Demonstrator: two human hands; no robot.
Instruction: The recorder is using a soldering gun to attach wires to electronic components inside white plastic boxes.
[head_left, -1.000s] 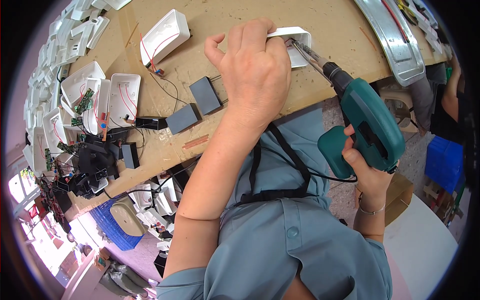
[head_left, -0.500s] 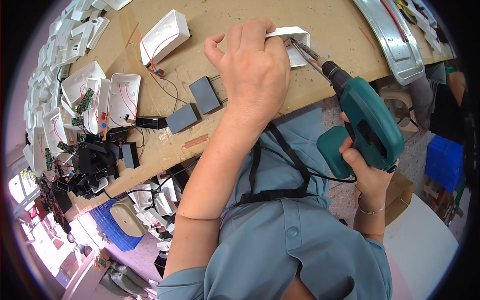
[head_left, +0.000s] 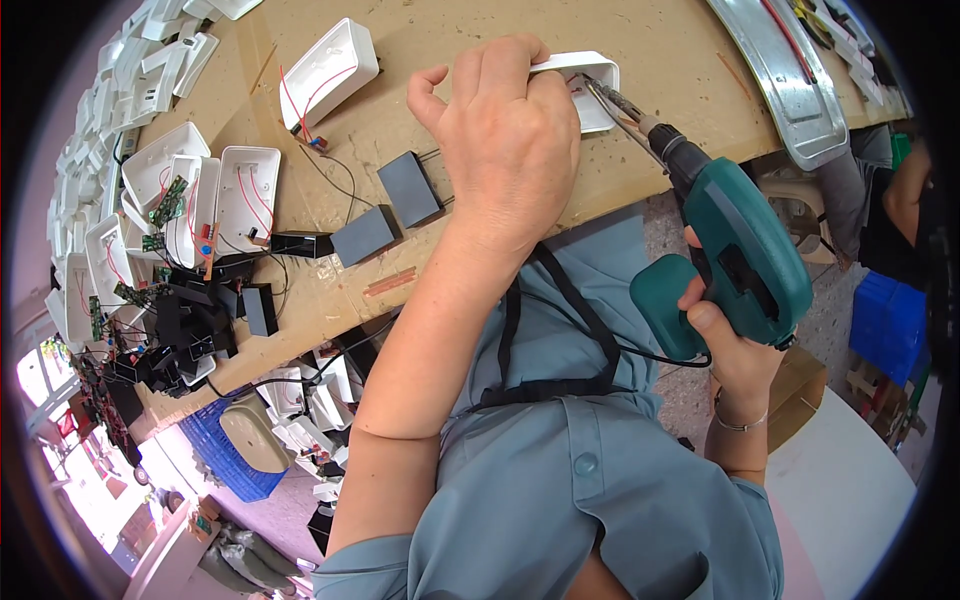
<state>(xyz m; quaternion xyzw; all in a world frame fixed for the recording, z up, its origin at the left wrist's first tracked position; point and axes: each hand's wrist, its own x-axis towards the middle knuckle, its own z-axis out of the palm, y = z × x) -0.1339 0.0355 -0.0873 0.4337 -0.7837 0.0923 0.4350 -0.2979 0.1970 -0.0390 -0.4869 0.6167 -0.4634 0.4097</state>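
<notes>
My left hand (head_left: 512, 150) is closed round the near end of a white plastic housing (head_left: 601, 72), pressing it on the bench. The fingers hide much of this shallow shell. My right hand (head_left: 738, 350) grips a green pistol-shaped soldering gun (head_left: 755, 245) with a black neck. Its thin metal tip (head_left: 612, 100) reaches into the open side of the housing. I cannot make out exactly what the tip touches inside. Two dark grey blocks with leads, one block (head_left: 410, 189) and another block (head_left: 364, 236), lie beside my left forearm.
Another white housing (head_left: 335, 70) with red wires lies further back. On the left are more wired housings (head_left: 248, 190), black boxes (head_left: 190, 320) and a heap of white shells (head_left: 105, 120). A metal tray (head_left: 800, 100) lies at the right. A black cable hangs along the bench's front edge.
The soldering gun has shifted very slightly, its tip still inside the housing. My left hand and the housing have barely moved. A person's arm at the far right has moved.
</notes>
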